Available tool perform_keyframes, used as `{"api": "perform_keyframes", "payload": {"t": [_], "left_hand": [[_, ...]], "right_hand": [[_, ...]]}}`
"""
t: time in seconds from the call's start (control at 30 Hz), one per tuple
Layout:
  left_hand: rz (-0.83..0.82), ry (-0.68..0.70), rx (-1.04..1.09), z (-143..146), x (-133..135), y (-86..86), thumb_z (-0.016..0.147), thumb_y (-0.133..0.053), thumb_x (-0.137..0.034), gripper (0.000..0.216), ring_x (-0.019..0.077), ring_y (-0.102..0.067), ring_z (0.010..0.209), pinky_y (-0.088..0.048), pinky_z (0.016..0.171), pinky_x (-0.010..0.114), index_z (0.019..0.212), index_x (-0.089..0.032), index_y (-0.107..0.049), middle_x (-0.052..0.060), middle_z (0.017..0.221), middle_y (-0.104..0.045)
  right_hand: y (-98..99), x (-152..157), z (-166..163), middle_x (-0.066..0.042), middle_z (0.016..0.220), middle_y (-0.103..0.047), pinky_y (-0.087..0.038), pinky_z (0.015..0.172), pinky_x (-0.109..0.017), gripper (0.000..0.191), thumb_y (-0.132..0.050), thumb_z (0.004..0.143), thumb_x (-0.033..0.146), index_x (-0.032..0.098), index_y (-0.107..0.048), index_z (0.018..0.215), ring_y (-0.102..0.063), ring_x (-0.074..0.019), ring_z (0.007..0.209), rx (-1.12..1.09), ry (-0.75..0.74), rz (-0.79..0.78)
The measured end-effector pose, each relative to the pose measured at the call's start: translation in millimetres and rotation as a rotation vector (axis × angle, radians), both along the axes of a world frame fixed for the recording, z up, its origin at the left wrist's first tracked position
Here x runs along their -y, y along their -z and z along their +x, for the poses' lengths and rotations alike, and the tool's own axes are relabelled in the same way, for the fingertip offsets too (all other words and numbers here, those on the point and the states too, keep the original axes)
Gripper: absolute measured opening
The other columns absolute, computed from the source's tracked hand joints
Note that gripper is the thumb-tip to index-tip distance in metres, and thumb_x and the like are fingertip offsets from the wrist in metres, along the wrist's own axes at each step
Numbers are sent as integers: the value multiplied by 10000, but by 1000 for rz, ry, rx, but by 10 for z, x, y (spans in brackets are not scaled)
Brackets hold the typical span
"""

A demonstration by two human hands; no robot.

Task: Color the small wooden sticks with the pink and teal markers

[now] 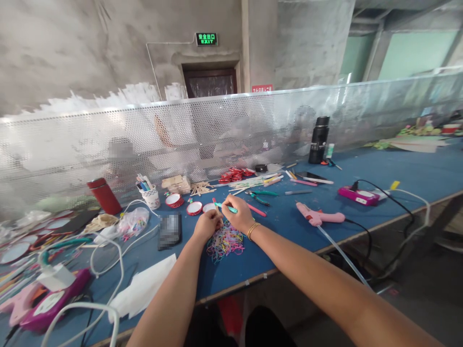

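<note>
My right hand [239, 213] is closed round a teal pen [230, 208], held like a writing tool with its tip pointing left. Right beside it, my left hand [207, 225] pinches a small, thin wooden stick [217, 209] under the pen's tip. A small red end shows just above the stick; I cannot tell whether it belongs to it. Below both hands lies a tangled heap of colourful thin bands or strings [227, 245]. Round red-rimmed tins [194, 207] stand just left of the hands. A red pen [256, 209] lies beyond my right wrist.
A pink glue gun [318, 215] and a purple power strip [358, 195] lie to the right. Teal pliers [261, 196], wooden sticks [201, 188] and a black bottle [319, 140] stand or lie farther back. Leftward are a phone [169, 231], white paper [146, 285], cables and a red bottle [104, 195].
</note>
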State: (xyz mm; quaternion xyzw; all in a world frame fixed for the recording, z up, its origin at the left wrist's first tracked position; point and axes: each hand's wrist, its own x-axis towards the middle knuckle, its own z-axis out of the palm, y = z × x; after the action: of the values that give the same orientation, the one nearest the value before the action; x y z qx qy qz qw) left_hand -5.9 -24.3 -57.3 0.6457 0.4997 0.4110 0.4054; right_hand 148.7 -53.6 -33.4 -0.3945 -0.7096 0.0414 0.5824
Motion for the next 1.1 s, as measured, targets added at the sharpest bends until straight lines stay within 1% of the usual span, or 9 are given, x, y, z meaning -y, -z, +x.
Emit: {"api": "perform_keyframes", "payload": {"t": [0.17,0.37,0.67,0.97,1.1], "left_hand": [[14,16,17,0,-4,4,708,-703,-404,265,133,-571,521,-455,536,236,642,-192,-559,0,563,-604],[10,20,41,3,-2,5,710,-700,-401,269,136,-577,517,-452,528,236,643,-190,-548,0,560,-600],[8,0,18,5,12,-10,708,-702,-417,276,135,-581,521,-452,531,231,640,-197,-551,1,558,-609],[2,23,33,9,28,-26,717,-677,-388,244,135,-584,527,-451,540,237,648,-194,-547,-5,572,-606],[-5,27,26,17,33,-30,711,-676,-397,254,123,-555,510,-433,535,232,645,-195,-537,-8,566,-599]], "right_hand": [[19,-19,5,8,673,-548,-369,664,-257,172,-514,829,205,225,-442,674,-511,-157,682,28,2,10],[5,-13,-1,10,676,-550,-372,671,-258,168,-518,834,207,224,-448,682,-512,-155,680,23,0,6],[6,-22,-3,8,684,-559,-382,677,-259,162,-516,838,214,226,-465,685,-519,-157,691,20,-5,0],[-5,-24,0,8,674,-561,-375,665,-257,162,-513,829,208,225,-460,678,-518,-155,681,22,-3,-8],[-3,-28,1,7,679,-560,-375,676,-260,166,-510,834,207,226,-454,679,-517,-156,686,17,2,-3]]}}
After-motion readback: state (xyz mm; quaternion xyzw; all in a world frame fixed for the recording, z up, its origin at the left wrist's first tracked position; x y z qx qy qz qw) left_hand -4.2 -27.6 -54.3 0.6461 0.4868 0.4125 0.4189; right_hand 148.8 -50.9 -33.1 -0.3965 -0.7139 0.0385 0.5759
